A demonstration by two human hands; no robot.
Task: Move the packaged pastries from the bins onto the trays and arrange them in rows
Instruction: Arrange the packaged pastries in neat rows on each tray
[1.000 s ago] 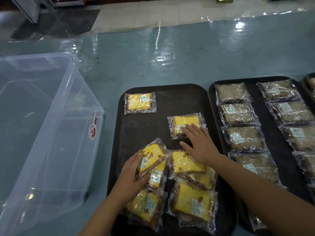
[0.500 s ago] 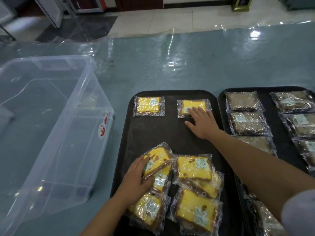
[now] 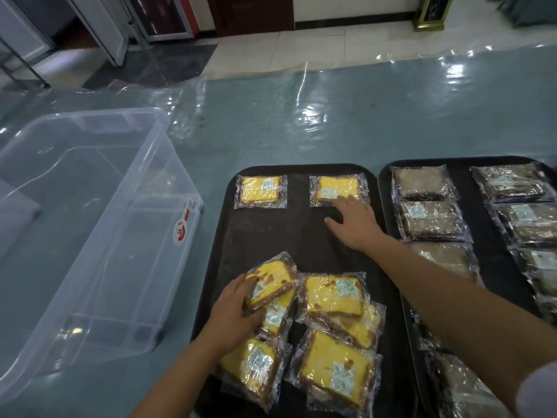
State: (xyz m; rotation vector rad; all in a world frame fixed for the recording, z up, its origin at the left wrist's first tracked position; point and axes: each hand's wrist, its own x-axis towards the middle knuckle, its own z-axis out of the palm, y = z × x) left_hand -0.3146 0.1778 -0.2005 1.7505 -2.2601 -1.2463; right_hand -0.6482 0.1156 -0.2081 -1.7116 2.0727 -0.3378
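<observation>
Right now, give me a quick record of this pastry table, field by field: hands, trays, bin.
left hand: grips the top yellow pastry pack of the loose pile
right hand: flat, fingers resting on the placed yellow pack at the far right of the tray
left tray: two yellow packs in its far row, including the far left pack; loose pile at the near end
right tray: brown pastry packs in columns
clear bin: left of the trays, no pastries visible inside
</observation>
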